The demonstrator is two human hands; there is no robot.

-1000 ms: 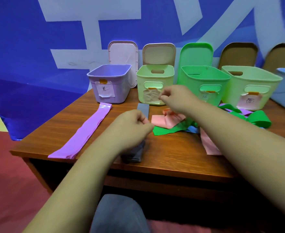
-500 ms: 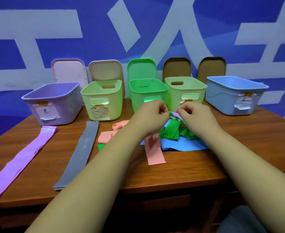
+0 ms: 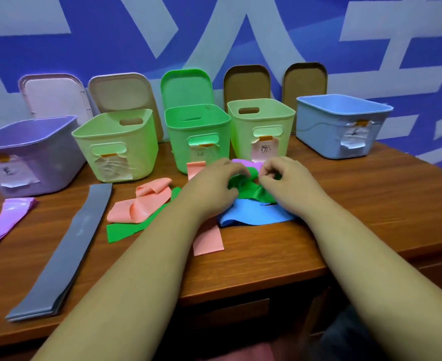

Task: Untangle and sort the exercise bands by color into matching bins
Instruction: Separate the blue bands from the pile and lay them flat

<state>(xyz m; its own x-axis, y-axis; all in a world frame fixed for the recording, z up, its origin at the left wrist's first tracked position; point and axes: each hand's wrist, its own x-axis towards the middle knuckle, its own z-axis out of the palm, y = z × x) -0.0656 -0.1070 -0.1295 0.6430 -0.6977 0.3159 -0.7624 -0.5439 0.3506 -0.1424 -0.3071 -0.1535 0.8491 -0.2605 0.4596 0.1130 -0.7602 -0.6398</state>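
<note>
1. L hand [image 3: 212,188] + R hand [image 3: 285,183]: fingers curled, both pinching the bunched green band [image 3: 251,192], just in front of the green bin [image 3: 196,134]; fingertips partly buried in the folds.
2. Blue band [image 3: 253,213] beneath, partly under my wrists.
3. Pink band [image 3: 147,201] front-left of the bin, grey band [image 3: 69,251] further left, purple band [image 3: 4,222] cut off at the frame edge.
</note>
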